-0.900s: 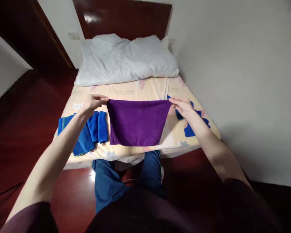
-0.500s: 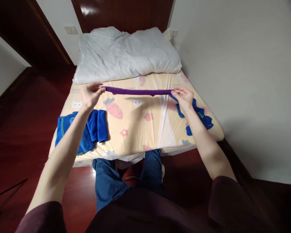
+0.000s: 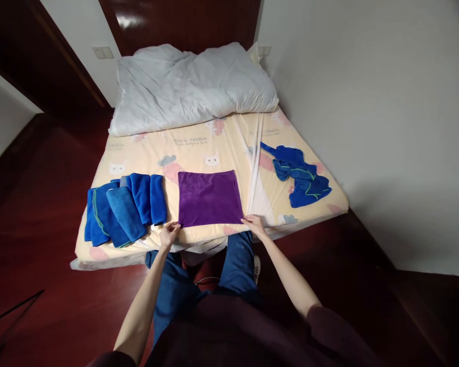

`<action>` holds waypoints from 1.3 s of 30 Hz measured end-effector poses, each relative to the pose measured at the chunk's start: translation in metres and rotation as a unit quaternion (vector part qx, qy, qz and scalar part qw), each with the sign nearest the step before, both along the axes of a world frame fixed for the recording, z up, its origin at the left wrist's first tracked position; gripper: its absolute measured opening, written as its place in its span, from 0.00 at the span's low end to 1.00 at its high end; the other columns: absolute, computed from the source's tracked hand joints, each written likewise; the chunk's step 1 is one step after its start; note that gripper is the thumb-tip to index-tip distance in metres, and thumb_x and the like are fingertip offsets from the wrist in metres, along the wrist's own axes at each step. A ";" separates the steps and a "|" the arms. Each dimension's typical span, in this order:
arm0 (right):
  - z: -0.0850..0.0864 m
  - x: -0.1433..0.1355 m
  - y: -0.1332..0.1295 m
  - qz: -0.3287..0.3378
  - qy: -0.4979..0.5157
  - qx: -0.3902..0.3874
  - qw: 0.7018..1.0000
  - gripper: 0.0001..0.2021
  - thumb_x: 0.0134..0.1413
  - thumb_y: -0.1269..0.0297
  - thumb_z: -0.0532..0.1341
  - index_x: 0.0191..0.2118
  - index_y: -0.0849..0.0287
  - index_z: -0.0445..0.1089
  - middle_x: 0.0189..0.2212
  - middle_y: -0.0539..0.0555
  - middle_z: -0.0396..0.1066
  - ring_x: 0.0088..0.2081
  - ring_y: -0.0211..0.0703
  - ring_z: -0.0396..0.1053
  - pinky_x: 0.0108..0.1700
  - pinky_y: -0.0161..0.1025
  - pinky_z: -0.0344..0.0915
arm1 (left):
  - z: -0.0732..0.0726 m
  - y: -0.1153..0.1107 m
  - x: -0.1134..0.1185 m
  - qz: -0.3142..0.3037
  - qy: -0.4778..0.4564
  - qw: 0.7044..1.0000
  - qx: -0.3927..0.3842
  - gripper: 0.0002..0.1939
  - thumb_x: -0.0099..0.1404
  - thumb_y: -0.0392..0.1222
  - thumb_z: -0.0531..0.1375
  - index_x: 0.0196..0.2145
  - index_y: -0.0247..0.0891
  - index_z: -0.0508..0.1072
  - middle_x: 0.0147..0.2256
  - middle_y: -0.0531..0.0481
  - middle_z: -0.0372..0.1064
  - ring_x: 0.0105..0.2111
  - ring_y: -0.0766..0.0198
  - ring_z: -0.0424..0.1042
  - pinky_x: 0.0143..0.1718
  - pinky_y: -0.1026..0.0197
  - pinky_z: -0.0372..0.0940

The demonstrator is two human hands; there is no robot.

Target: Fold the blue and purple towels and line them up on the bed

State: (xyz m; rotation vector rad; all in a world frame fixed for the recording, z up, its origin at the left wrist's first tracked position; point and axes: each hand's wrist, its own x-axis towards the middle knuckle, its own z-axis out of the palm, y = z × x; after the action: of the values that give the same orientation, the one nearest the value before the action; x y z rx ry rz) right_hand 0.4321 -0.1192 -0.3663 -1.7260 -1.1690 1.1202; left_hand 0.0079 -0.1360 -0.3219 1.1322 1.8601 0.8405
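A purple cloth [image 3: 209, 199] lies flat on the bed [image 3: 199, 153], roughly rectangular, with layered edges at its right side. My left hand [image 3: 170, 234] pinches its near left corner. Its near right corner is between the fingers of my right hand [image 3: 253, 224]. Left of the cloth, several blue folded cloths [image 3: 126, 216] overlap, one of them lighter blue. A crumpled blue garment [image 3: 304, 176] with green seams rests on the right part of the bed.
A large white pillow [image 3: 195, 89] lies across the far end of the bed, against a dark wooden headboard [image 3: 183, 25]. A wall [image 3: 359, 127] runs along the right. A thin black stand [image 3: 13, 308] is on the floor at the lower left.
Both hands have come down and nearer to me, closer together. The purple cloth, earlier stretched in the air as a narrow strip, now lies spread on the bed.
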 end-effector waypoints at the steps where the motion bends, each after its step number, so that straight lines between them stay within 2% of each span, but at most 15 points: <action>1: -0.002 0.002 0.001 0.003 -0.004 -0.006 1.000 0.20 0.35 0.48 0.73 0.30 0.59 0.76 0.33 0.60 0.80 0.39 0.55 0.79 0.43 0.47 0.75 | -0.001 0.001 -0.001 0.001 0.009 1.000 -0.001 0.22 0.55 0.53 0.62 0.42 0.34 0.77 0.35 0.44 0.80 0.40 0.53 0.78 0.42 0.56 0.72; 5: -0.001 0.015 0.003 0.011 -0.016 -0.041 0.999 0.16 0.37 0.52 0.72 0.29 0.59 0.76 0.34 0.59 0.80 0.41 0.54 0.79 0.45 0.46 0.74 | 0.002 -0.003 -0.012 0.011 0.042 0.999 0.002 0.20 0.55 0.55 0.61 0.37 0.36 0.78 0.35 0.44 0.79 0.39 0.53 0.78 0.40 0.56 0.71; 9: 0.000 0.029 -0.014 0.026 -0.012 -0.065 0.997 0.13 0.35 0.56 0.72 0.27 0.59 0.76 0.29 0.57 0.80 0.37 0.53 0.79 0.42 0.45 0.74 | -0.003 -0.031 -0.023 0.010 0.018 1.000 0.003 0.19 0.53 0.54 0.61 0.34 0.36 0.77 0.32 0.46 0.78 0.37 0.54 0.77 0.39 0.56 0.71; 12: -0.002 0.033 -0.023 0.066 0.002 -0.087 0.994 0.14 0.33 0.55 0.73 0.26 0.58 0.75 0.27 0.55 0.80 0.34 0.52 0.79 0.41 0.44 0.74 | -0.009 -0.052 -0.025 -0.012 0.012 1.000 0.003 0.18 0.53 0.54 0.61 0.33 0.36 0.75 0.31 0.46 0.78 0.36 0.53 0.77 0.40 0.54 0.71; 14: 0.000 0.032 -0.018 0.090 0.004 -0.086 0.992 0.15 0.33 0.54 0.72 0.26 0.58 0.75 0.27 0.56 0.79 0.34 0.51 0.78 0.41 0.44 0.74 | -0.008 -0.060 -0.022 -0.019 0.047 0.999 0.007 0.17 0.56 0.52 0.60 0.35 0.36 0.75 0.32 0.46 0.77 0.36 0.52 0.77 0.41 0.52 0.71; 16: 0.006 0.029 -0.001 0.077 -0.017 -0.052 0.996 0.15 0.36 0.52 0.71 0.27 0.59 0.74 0.28 0.57 0.79 0.34 0.52 0.78 0.41 0.45 0.74 | -0.001 -0.063 -0.010 -0.023 0.127 0.991 0.043 0.15 0.59 0.49 0.57 0.39 0.37 0.75 0.35 0.44 0.76 0.39 0.50 0.76 0.45 0.48 0.70; 19: 0.019 0.019 0.046 0.038 -0.066 0.051 0.996 0.14 0.46 0.52 0.66 0.31 0.59 0.76 0.33 0.60 0.80 0.37 0.52 0.78 0.44 0.46 0.73 | 0.020 -0.061 0.032 -0.067 0.231 0.962 0.132 0.13 0.66 0.45 0.53 0.42 0.40 0.74 0.42 0.41 0.72 0.47 0.49 0.72 0.51 0.47 0.67; 21: 0.027 0.009 0.088 0.051 -0.083 0.112 0.989 0.13 0.53 0.55 0.62 0.35 0.58 0.76 0.38 0.60 0.80 0.40 0.51 0.77 0.47 0.47 0.72 | 0.035 -0.057 0.079 -0.161 0.210 0.953 0.148 0.12 0.70 0.43 0.51 0.41 0.42 0.73 0.41 0.44 0.71 0.45 0.54 0.72 0.50 0.52 0.68; 23: 0.032 -0.003 0.132 0.079 -0.106 0.139 0.981 0.12 0.56 0.58 0.60 0.38 0.58 0.77 0.40 0.60 0.79 0.41 0.50 0.77 0.49 0.47 0.72 | 0.044 -0.048 0.138 -0.265 0.173 0.939 0.131 0.11 0.72 0.43 0.50 0.42 0.44 0.72 0.41 0.46 0.71 0.43 0.58 0.72 0.49 0.57 0.68; 26: 0.030 -0.023 0.189 0.105 -0.171 0.122 0.972 0.11 0.57 0.66 0.58 0.43 0.58 0.76 0.42 0.58 0.78 0.41 0.46 0.76 0.52 0.45 0.71 | 0.043 -0.022 0.225 -0.361 0.173 0.912 0.090 0.11 0.73 0.44 0.51 0.43 0.43 0.71 0.42 0.46 0.70 0.43 0.60 0.72 0.46 0.60 0.68; 29: 0.020 -0.038 0.223 0.123 -0.234 0.116 0.957 0.10 0.56 0.71 0.59 0.42 0.59 0.75 0.43 0.58 0.77 0.43 0.44 0.74 0.55 0.45 0.68 | 0.026 0.006 0.281 -0.398 0.218 0.890 0.049 0.10 0.72 0.39 0.52 0.47 0.40 0.70 0.44 0.43 0.69 0.47 0.57 0.70 0.46 0.58 0.68; 31: 0.011 -0.041 0.233 0.128 -0.263 0.126 0.948 0.08 0.55 0.72 0.60 0.40 0.60 0.75 0.43 0.60 0.76 0.44 0.45 0.72 0.56 0.45 0.67 | 0.012 0.017 0.297 -0.396 0.244 0.885 0.029 0.15 0.69 0.34 0.53 0.53 0.38 0.67 0.46 0.42 0.68 0.49 0.56 0.69 0.47 0.56 0.68; 34: 0.001 -0.037 0.236 0.116 -0.267 0.134 0.947 0.05 0.56 0.71 0.61 0.38 0.59 0.74 0.40 0.59 0.75 0.42 0.45 0.72 0.53 0.43 0.68 | -0.002 0.018 0.303 -0.387 0.254 0.886 0.029 0.20 0.67 0.30 0.54 0.56 0.38 0.64 0.47 0.42 0.67 0.49 0.55 0.68 0.48 0.56 0.67; 39: -0.003 -0.027 0.237 0.122 -0.219 0.122 0.960 0.03 0.57 0.68 0.60 0.36 0.58 0.72 0.36 0.57 0.76 0.35 0.43 0.72 0.45 0.40 0.70 | -0.003 0.012 0.300 -0.338 0.248 0.908 0.007 0.14 0.69 0.30 0.50 0.49 0.37 0.67 0.45 0.41 0.68 0.46 0.57 0.69 0.44 0.59 0.68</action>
State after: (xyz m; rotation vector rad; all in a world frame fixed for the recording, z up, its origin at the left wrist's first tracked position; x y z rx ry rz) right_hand 0.4050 0.1177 -0.3697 -1.7126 -1.7542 0.7020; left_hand 0.3083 -0.1235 -0.3253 1.9745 1.6321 0.1667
